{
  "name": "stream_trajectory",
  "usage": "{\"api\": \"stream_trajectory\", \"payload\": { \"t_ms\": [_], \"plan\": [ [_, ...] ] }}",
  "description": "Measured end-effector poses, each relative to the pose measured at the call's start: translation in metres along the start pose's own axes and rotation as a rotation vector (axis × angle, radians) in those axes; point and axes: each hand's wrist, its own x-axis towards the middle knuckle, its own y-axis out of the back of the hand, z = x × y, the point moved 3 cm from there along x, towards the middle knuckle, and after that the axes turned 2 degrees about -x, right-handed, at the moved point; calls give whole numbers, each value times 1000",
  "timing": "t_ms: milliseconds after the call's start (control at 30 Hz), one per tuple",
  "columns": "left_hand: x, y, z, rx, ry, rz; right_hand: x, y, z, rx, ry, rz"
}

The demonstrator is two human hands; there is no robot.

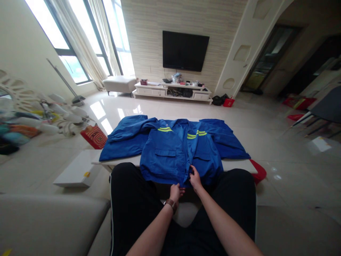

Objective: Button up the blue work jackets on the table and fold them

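Note:
A blue work jacket (165,156) with yellow reflective stripes lies front side up across a white low table (239,165), its hem hanging over the near edge. My left hand (176,193), with a brown-strapped watch on the wrist, pinches the bottom hem near the front opening. Higher up, my right hand (195,179) has its fingers closed on the edge of the right front panel, by the placket. More blue cloth lies under or beside the jacket on the left (125,142) and right (226,138); whether it is sleeves or separate garments is partly hidden.
My knees in black trousers flank the jacket's hem. A white box (77,170) and a red patterned bag (95,136) stand left of the table. Something red (258,171) sits by its right end. Across the floor are a TV cabinet (151,91) and a white bench (119,84).

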Motion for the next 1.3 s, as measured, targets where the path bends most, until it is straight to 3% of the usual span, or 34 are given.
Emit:
{"api": "stream_trajectory", "payload": {
  "t_ms": [1300],
  "plan": [
    [-6,0,2,22,-63,16,-2,2,-14,-73,32,-27]
  ]
}}
